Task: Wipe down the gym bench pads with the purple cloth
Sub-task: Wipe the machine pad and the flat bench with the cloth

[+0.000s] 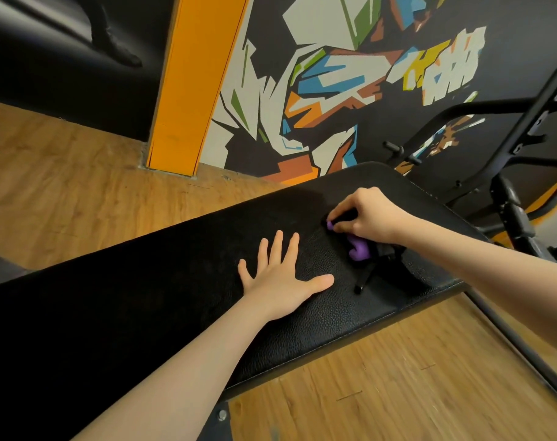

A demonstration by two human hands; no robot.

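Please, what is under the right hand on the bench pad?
The right hand grips the purple cloth against the black bench pad. Only two purple bits show; the hand covers the rest.

Wood-plank floor (80, 186), orange pillar (191, 84), colourful angular mural (334, 74), black metal rack (525, 138)

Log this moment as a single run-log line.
left hand: flat on pad | right hand: grips cloth on pad | stage: wiping under way
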